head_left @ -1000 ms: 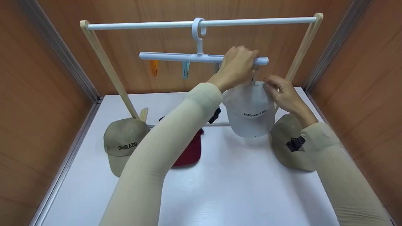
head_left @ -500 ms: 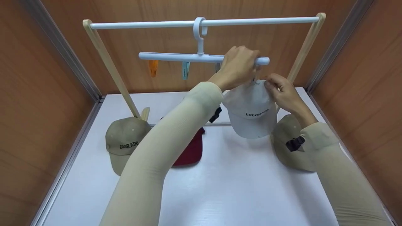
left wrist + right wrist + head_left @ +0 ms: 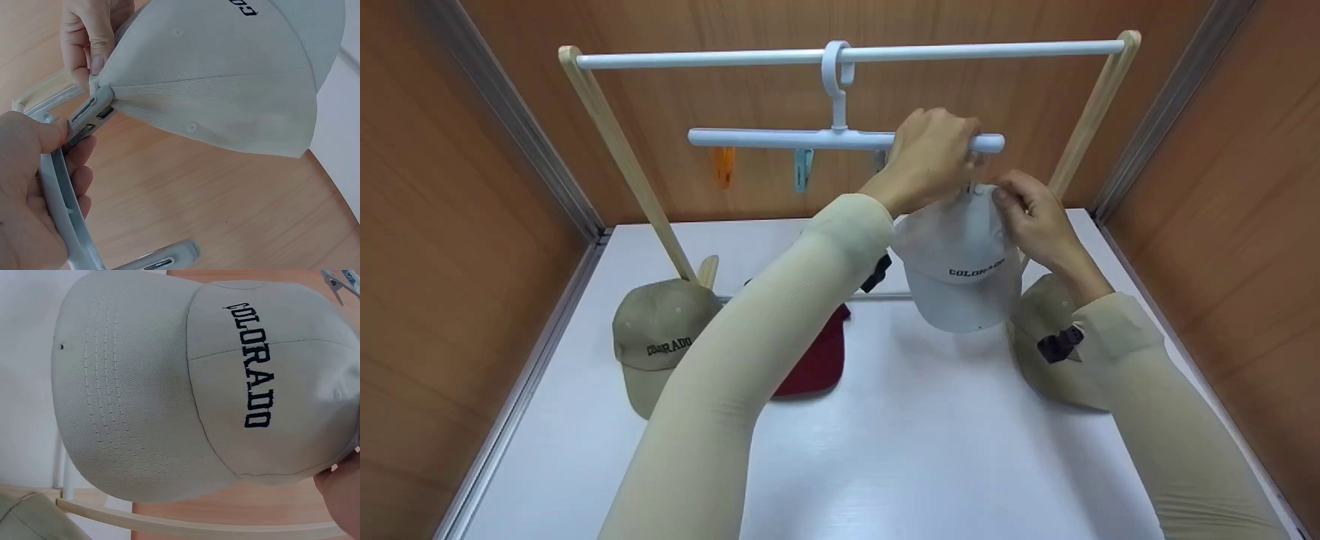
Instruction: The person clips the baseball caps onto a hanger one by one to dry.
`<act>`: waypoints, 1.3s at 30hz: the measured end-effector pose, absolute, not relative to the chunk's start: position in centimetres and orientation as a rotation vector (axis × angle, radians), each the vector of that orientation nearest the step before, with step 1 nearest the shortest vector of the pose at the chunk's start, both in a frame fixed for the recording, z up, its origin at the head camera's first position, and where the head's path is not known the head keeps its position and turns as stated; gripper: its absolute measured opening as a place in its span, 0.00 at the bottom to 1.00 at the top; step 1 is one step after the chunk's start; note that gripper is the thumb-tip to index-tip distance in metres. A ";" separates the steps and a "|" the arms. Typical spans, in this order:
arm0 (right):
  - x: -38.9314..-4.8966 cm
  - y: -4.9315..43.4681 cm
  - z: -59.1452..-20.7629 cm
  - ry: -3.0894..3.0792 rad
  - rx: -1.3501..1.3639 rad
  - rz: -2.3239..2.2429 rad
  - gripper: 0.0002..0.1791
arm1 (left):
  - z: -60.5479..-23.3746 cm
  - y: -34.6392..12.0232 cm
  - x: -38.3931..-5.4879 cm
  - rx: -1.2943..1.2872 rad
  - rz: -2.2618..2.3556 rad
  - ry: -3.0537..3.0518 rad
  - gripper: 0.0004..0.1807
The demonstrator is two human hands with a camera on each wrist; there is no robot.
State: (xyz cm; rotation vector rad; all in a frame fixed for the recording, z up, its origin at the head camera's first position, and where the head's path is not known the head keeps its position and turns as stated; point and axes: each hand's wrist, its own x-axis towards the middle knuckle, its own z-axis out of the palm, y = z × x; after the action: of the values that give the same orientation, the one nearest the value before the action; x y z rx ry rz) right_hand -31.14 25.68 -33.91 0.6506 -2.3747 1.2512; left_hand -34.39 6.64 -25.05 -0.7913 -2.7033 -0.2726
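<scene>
A white cap (image 3: 960, 259) with COLORADO lettering hangs brim down below the right end of the white clip hanger (image 3: 765, 139). My left hand (image 3: 930, 154) reaches over the hanger bar. In the left wrist view, its thumb and fingers pinch a grey clip (image 3: 93, 115), whose tip meets the top of the cap. My right hand (image 3: 1039, 221) pinches the crown fabric beside that clip. The right wrist view shows the cap's brim (image 3: 129, 394) and lettering, with only part of the hand at the edge. An orange clip (image 3: 724, 166) and a blue clip (image 3: 802, 170) hang further left.
The hanger hooks over a rack's white rod (image 3: 697, 58) between wooden legs. On the white table (image 3: 915, 450) lie a khaki cap (image 3: 660, 330) at left, a dark red cap (image 3: 817, 360) partly behind my left arm, and another khaki cap (image 3: 1050, 360) under my right forearm.
The top of the white cap and my right hand have risen slightly toward the clip. The hanger's left end has dipped a little. My left hand stays in nearly the same place.
</scene>
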 end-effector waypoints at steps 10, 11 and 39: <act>-33.7 26.5 -35.9 -2.357 0.595 1.214 0.12 | -25.0 6.4 -34.3 -0.772 -0.284 -2.716 0.15; -33.7 26.5 -35.9 -2.357 0.586 1.210 0.12 | -25.0 6.4 -34.3 -0.774 -0.290 -2.714 0.15; -33.5 25.7 -36.1 -2.271 0.481 1.215 0.13 | -24.5 6.6 -34.6 -0.721 -0.268 -2.746 0.15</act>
State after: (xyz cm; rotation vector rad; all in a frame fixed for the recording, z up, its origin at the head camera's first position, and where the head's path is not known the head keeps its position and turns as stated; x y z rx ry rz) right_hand -33.52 25.70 -36.12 0.4810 -2.2711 1.2149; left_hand -34.57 6.62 -24.52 -0.7213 -2.7464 -0.2675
